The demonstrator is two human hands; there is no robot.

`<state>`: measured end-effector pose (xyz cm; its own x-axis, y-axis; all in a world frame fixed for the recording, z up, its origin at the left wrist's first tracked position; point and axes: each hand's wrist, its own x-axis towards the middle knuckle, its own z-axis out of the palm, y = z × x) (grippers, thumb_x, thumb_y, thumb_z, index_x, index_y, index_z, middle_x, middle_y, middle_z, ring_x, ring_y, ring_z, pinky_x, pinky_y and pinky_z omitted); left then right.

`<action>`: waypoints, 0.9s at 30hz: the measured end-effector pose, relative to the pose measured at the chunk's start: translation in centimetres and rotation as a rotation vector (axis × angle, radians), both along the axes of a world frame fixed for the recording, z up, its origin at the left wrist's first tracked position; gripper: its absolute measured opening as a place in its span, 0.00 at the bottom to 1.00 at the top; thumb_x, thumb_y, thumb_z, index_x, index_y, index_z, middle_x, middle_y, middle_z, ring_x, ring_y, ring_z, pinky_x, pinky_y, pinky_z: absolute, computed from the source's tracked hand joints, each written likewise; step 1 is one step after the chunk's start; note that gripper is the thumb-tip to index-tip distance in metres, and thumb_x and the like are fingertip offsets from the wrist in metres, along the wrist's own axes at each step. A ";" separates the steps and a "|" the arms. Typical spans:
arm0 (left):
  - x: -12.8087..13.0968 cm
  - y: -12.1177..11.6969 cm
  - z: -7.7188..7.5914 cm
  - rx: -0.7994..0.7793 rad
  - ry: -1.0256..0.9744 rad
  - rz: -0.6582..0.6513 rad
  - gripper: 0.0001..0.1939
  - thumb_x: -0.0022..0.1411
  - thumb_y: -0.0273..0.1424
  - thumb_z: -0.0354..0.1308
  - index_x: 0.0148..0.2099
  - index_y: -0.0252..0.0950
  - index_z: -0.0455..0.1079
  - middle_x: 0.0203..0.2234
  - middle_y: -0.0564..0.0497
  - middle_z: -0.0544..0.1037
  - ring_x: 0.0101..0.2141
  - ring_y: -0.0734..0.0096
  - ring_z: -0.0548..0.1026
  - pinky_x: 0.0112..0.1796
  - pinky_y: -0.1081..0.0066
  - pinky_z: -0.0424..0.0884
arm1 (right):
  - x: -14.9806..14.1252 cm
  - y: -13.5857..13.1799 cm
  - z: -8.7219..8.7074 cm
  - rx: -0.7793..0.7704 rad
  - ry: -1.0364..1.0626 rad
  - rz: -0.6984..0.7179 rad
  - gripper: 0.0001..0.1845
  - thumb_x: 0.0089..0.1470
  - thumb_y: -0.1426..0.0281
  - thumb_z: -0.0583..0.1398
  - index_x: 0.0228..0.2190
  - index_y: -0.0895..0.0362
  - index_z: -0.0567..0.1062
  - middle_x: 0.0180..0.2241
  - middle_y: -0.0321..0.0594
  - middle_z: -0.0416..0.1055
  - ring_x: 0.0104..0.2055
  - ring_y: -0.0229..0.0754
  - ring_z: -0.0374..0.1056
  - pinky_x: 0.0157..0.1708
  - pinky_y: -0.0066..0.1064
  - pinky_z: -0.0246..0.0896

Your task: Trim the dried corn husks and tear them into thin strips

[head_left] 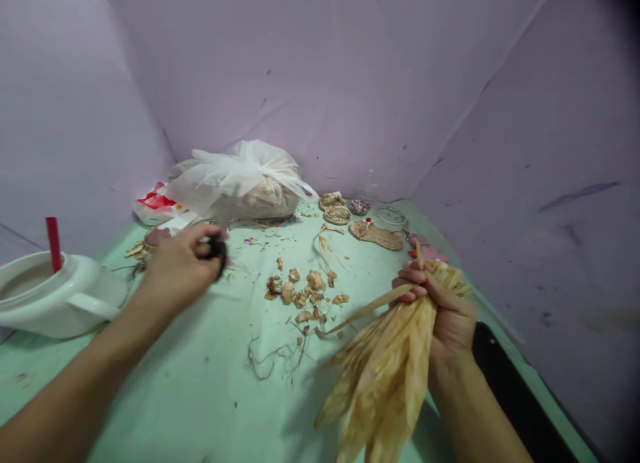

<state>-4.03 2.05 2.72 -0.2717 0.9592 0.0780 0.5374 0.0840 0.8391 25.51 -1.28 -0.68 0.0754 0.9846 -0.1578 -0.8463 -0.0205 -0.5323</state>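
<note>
My right hand [445,309] is closed around the gathered top of a bundle of dried corn husks [385,376]. Its wide, pale yellow leaves hang toward the front, and one narrow strip sticks out to the left. My left hand [183,266], blurred by motion, is raised over the left side of the table with its fingers curled round a small black object [219,251], rounded in outline but too smeared to name. Between the hands lie several tan dried scraps [305,293] and some loose thin fibres [275,363].
A white handled pot [95,293] with a red stick [53,244] stands at left. At the back lie a tied plastic bag [250,183], a red-and-white packet [155,203], woven round pieces [337,214] and a woven sole shape [375,235]. A long black object [520,396] lies at right. Purple walls enclose the green-covered table.
</note>
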 end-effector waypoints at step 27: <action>6.2 -4.9 -0.9 -0.474 -0.903 -0.383 0.21 0.40 0.26 0.61 0.39 0.36 0.60 0.17 0.56 0.71 0.14 0.82 0.63 0.16 0.80 0.49 | -5.1 -3.0 0.2 -0.235 -0.435 0.306 0.13 0.31 0.73 0.69 0.23 0.56 0.72 0.33 0.41 0.76 0.33 0.41 0.71 0.22 0.23 0.61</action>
